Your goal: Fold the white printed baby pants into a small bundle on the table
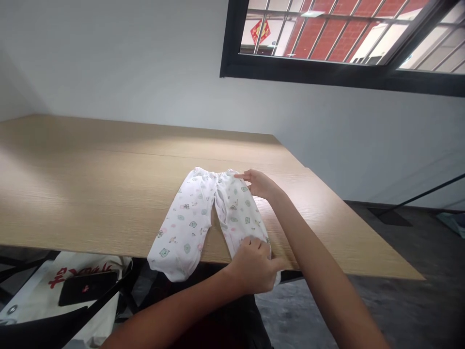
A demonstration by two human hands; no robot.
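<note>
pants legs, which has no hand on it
The left pants leg; the left hand is low on the right pants leg, the right hand at its top.

On the desk (pixel 90 194), the left grip (pixel 251 265) touches one leg of printed white pants (pixel 191 224), the right grip (pixel 260 184) their waist.

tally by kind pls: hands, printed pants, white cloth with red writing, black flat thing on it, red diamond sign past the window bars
Hands (left, right): 2
Printed pants: 1
White cloth with red writing: 1
Black flat thing: 1
Red diamond sign: 1
Total: 6
</note>
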